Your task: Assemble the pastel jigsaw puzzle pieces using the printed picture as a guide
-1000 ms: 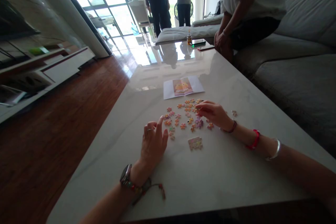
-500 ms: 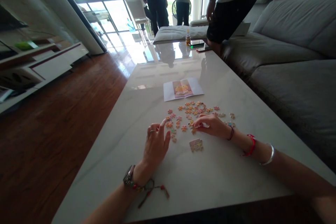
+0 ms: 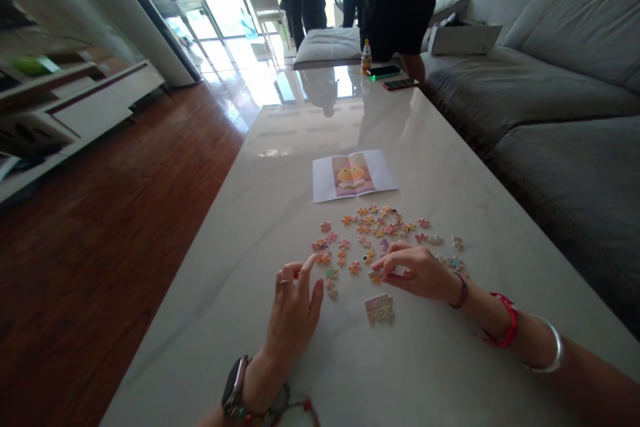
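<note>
Left hand (image 3: 294,313) loosely spread by puzzle pieces (image 3: 325,259), right hand (image 3: 414,271) at a yellowish piece (image 3: 375,277); grip unclear

Between the left hand (image 3: 293,320) and the right hand (image 3: 417,270), a lane of bare worktop (image 3: 345,367) lies open, with the joined puzzle block (image 3: 380,310) standing in it nearer the right. Beyond the fingertips, loose puzzle pieces (image 3: 367,220) spread across the way — a low, scattered barrier — and the paper sheet (image 3: 320,181) lies just behind. Past the sheet, bare surface stretches to the bottle (image 3: 367,60) and two phones (image 3: 401,83).
</note>
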Demonstrator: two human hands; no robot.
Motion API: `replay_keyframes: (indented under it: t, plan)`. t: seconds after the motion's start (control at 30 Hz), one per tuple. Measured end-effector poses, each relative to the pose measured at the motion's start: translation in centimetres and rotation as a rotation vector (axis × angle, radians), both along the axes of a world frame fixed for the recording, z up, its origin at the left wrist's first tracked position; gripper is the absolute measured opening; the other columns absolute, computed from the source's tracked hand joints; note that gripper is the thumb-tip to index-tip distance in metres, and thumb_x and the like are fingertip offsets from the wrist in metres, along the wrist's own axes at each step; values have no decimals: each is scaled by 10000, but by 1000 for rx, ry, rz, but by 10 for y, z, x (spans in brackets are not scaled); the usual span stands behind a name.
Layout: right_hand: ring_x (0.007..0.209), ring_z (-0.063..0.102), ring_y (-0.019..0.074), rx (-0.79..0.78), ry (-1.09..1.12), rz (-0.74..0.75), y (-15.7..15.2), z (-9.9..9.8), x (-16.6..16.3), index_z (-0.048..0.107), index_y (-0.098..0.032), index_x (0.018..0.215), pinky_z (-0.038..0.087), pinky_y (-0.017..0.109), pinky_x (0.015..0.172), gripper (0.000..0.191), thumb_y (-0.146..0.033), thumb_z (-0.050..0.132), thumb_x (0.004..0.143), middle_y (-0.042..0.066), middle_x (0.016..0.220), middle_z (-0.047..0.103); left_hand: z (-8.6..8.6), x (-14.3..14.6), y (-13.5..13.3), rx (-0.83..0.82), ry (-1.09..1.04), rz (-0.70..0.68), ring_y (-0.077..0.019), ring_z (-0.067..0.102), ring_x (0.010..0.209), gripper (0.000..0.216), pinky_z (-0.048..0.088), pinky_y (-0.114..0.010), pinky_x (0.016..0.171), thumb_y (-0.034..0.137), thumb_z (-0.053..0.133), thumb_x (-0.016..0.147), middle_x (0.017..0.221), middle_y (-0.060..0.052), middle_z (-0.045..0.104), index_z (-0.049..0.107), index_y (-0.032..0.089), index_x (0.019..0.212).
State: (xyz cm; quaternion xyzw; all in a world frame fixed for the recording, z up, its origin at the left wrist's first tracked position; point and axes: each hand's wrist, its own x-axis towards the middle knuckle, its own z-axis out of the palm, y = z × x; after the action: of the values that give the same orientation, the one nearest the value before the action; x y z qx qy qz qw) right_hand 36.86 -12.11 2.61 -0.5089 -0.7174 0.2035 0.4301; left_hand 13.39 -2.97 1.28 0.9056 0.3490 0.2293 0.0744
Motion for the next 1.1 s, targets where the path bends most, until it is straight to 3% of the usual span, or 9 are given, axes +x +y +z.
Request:
replay_keyframes:
  t: [0.17,0.3,0.37,0.53,0.6,0.8,1.1]
  plan:
    - [685,560,113,5,-44,-10,0,-2,4,584,-174,749,473,247,660,19,-185,576,736,52,813,676,1,0,1,4,-3,13,-189,416,854,372,408,-367,788,227,387,825,932,-85,418,377,153,1190]
    - [709,571,111,18,-79,72,-6,3,8,589,-171,731,466,257,707,46,-194,558,755,55,829,675,6,1,0,63,-15,-51,-179,430,834,346,421,-351,766,209,403,820,906,-84,435,419,141,1159]
    - [729,569,114,11,-112,114,-13,6,10,595,-169,732,465,251,705,70,-199,542,767,58,833,672,10,3,-6,95,-29,-151,-168,449,835,320,428,-329,761,185,415,814,900,-79,458,446,145,1130]
    - [713,553,118,-16,-271,97,-34,3,13,605,-177,713,452,277,738,139,-206,499,797,44,821,668,21,15,-38,180,0,-549,-151,503,915,274,437,-280,786,158,451,795,951,-58,548,500,170,1065]
    - [721,548,123,13,-312,101,-39,-2,12,610,-178,720,450,284,745,154,-211,486,805,43,828,667,23,26,-50,191,39,-611,-154,511,939,249,446,-278,790,182,454,798,979,-54,562,515,162,1039]
    - [706,526,125,98,-390,85,-40,-8,6,621,-174,733,453,283,733,186,-195,457,820,33,821,667,16,50,-60,154,133,-577,-145,551,862,212,489,-277,756,200,404,826,904,-50,582,540,152,982]
    - [682,506,130,111,-573,52,-44,-2,0,623,-177,761,454,266,642,239,-194,401,848,38,744,645,15,43,-56,98,113,-623,-142,558,900,229,501,-255,784,197,370,846,939,-57,582,522,135,1006]
